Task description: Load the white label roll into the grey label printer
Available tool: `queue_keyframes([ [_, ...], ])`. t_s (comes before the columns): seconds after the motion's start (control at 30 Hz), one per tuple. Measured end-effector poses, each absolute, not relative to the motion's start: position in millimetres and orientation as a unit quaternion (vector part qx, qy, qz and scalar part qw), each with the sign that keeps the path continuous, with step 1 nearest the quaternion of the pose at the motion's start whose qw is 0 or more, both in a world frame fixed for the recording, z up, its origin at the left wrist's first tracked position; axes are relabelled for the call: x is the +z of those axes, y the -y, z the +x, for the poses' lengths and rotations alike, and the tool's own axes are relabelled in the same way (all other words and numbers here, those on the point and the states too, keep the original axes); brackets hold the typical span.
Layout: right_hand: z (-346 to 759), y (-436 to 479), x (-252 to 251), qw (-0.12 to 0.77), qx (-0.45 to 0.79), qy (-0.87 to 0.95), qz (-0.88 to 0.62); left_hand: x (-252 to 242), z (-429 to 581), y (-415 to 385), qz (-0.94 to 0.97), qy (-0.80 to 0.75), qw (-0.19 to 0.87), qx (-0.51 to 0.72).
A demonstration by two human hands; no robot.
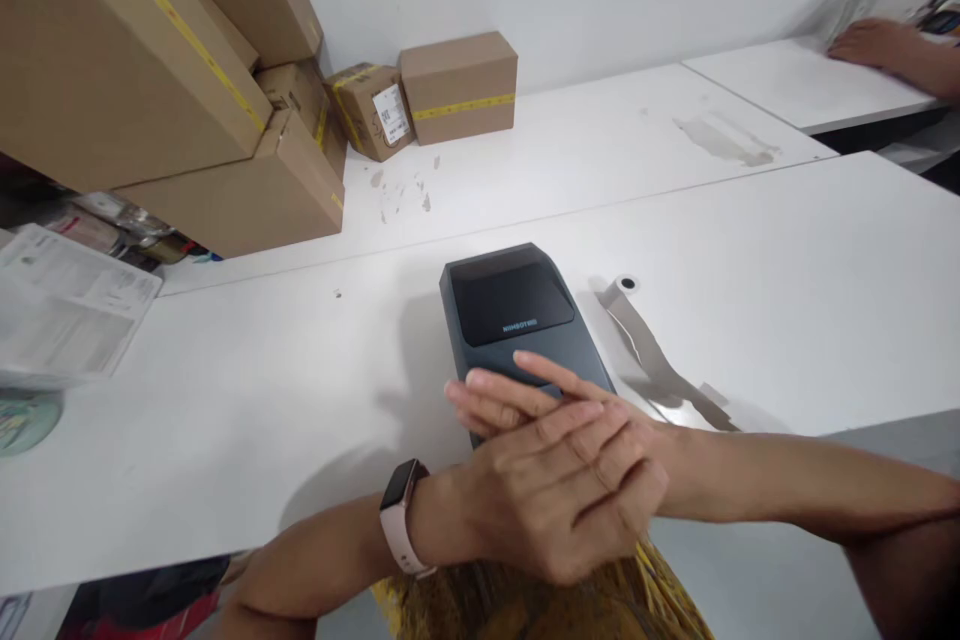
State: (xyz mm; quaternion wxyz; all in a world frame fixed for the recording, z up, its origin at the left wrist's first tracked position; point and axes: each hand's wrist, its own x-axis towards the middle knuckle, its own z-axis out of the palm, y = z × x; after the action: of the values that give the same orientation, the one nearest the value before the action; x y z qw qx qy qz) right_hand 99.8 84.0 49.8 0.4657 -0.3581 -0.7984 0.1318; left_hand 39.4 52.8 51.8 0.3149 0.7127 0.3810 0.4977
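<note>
My left hand point(559, 495), with a pink-banded watch at its wrist, lies across my right hand with its fingers stretched out and curving a little over it. Partly covered beneath it, my right hand point(517, 395) points its straight fingers to the left. The two hands touch each other, and I see no object in either. Just beyond them on the table sits a dark blue-grey label printer point(510, 295) with a glossy black lid; my hands overlap its near end in view. To its right lies a small white paper roll point(624, 286) with a loose strip point(664, 370) trailing toward my right forearm.
Cardboard boxes point(225, 190) with yellow tape are stacked at the left on the white table point(337, 370). Two smaller cartons point(459, 88) stand by the wall. Plastic-wrapped papers point(67, 310) lie at the left edge. Another person's hand point(870, 42) rests at the far right.
</note>
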Motion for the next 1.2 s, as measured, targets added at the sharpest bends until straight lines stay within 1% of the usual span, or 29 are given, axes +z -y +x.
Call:
queue_keyframes([
  [0.03,127,-93,56,0.386,0.114,0.873,-0.276,58,26,-54,0.801,-0.284,0.25,0.464],
  [0.07,154,-101,61,0.364,0.114,0.891,-0.247,60,13,-51,0.833,-0.241,0.172,0.468],
  [0.1,178,-107,62,0.353,0.118,0.899,-0.233,59,1,-45,0.821,-0.269,0.123,0.488],
  [0.13,198,-110,61,0.348,0.116,0.9,-0.234,55,-9,-36,0.79,-0.322,0.106,0.512],
  [0.2,221,-110,52,0.376,0.139,0.874,-0.275,39,-22,-11,0.703,-0.396,0.105,0.581],
  [0.23,225,-107,46,0.396,0.155,0.855,-0.298,30,-23,2,0.663,-0.432,0.128,0.598],
  [0.27,225,-103,39,0.416,0.173,0.835,-0.316,22,-22,13,0.637,-0.466,0.173,0.589],
  [0.3,223,-99,34,0.435,0.189,0.817,-0.328,16,-19,21,0.621,-0.492,0.234,0.564],
  [0.37,218,-94,27,0.458,0.2,0.8,-0.333,11,-9,27,0.599,-0.52,0.388,0.469],
  [0.43,214,-93,26,0.464,0.195,0.797,-0.333,14,1,22,0.571,-0.503,0.528,0.376],
  [0.47,213,-93,26,0.463,0.192,0.799,-0.334,16,5,17,0.551,-0.487,0.581,0.348],
  [0.5,213,-94,27,0.461,0.189,0.8,-0.335,18,9,11,0.53,-0.471,0.624,0.33],
  [0.57,214,-96,28,0.459,0.182,0.801,-0.339,21,16,2,0.494,-0.451,0.672,0.318],
  [0.63,215,-96,28,0.456,0.177,0.8,-0.349,21,23,-2,0.477,-0.451,0.679,0.329],
  [0.77,214,-96,25,0.446,0.171,0.797,-0.369,17,34,4,0.464,-0.476,0.648,0.372],
  [0.9,213,-97,25,0.431,0.157,0.797,-0.394,16,35,11,0.431,-0.496,0.655,0.374],
  [0.97,212,-97,25,0.437,0.153,0.798,-0.386,18,35,11,0.428,-0.5,0.657,0.367],
  [1.1,213,-97,26,0.452,0.143,0.801,-0.364,27,32,11,0.476,-0.491,0.648,0.335],
  [1.2,215,-96,31,0.436,0.118,0.819,-0.353,31,25,14,0.567,-0.461,0.592,0.341],
])
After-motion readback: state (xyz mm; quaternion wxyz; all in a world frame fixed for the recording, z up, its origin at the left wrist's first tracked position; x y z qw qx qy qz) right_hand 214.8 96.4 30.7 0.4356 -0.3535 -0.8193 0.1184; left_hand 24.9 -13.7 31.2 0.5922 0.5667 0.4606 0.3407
